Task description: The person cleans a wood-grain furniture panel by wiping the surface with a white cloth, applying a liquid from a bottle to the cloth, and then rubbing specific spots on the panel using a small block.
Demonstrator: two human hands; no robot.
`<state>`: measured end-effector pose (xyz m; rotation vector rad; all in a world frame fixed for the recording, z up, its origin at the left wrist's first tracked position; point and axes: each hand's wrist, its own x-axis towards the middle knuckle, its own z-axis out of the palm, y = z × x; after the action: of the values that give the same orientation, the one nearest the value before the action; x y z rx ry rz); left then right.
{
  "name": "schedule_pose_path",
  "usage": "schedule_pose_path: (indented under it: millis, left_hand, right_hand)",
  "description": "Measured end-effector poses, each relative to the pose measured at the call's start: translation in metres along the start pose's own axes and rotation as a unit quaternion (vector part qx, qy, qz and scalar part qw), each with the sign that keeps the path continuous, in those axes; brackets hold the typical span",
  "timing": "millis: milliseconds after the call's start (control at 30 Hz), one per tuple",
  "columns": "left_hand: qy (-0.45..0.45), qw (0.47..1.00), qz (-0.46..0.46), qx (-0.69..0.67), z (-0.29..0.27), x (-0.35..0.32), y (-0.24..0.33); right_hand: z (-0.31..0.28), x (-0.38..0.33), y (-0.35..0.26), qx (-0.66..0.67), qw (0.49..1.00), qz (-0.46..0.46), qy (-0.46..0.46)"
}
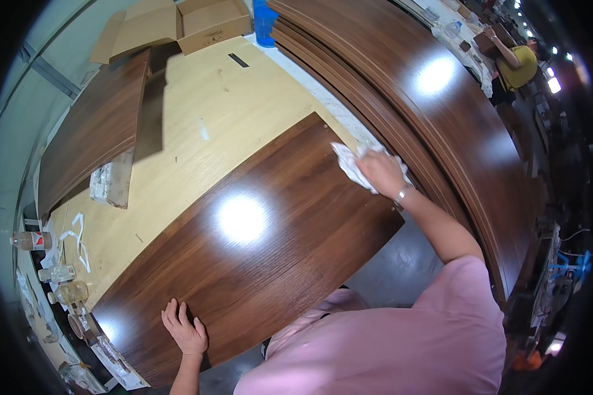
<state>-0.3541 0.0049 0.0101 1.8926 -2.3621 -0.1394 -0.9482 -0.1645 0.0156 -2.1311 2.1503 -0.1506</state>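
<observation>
Head view: a dark glossy wood panel (257,263) lay flat on the pale bench (197,125), its near edge overhanging toward the person. The right hand (381,172) pressed a crumpled white cloth (349,164) onto the panel's far right corner, fingers closed over the cloth. The left hand (186,330) lay flat and spread on the near left edge, holding nothing, just bracing. Risks, as judgement: the cloth sat right at the corner, so a stroke could have run off the edge and snagged there. With so much of the panel past the bench edge, a hard press on the near side could have tipped or slid it; only the left hand pinned it. The bare palm likely left prints on the gloss. Bottles (59,273) stood at the bench's left end, near the panel's left corner; a sliding panel could have knocked them. A second panel (92,131) lay at far left, a stack of long boards (454,131) on the right, a cardboard box (204,23) beyond. Another person (517,66) worked well apart.
</observation>
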Motion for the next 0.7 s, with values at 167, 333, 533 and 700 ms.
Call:
schedule_pose_path:
  millis: [167, 333, 533, 700]
  left_hand:
    - [0.002, 1.0, 0.012, 0.001, 0.001, 0.004, 0.002]
    - [0.0, 1.0, -0.004, -0.01, -0.002, -0.001, 0.0]
    - [0.006, 1.0, -0.005, -0.009, -0.001, 0.0, 0.0]
    - [0.013, 1.0, 0.007, 0.005, 0.001, 0.001, -0.001]
  right_hand:
    - [0.025, 0.138, -0.037, -0.026, 0.997, 0.015, 0.066]
    - [0.02, 0.143, -0.104, -0.123, 0.99, -0.063, 0.038]
    - [0.037, 0.006, -0.15, 0.046, 0.959, -0.28, 0.004]
    - [0.027, 0.1, -0.076, 0.103, 0.966, -0.107, 0.214]
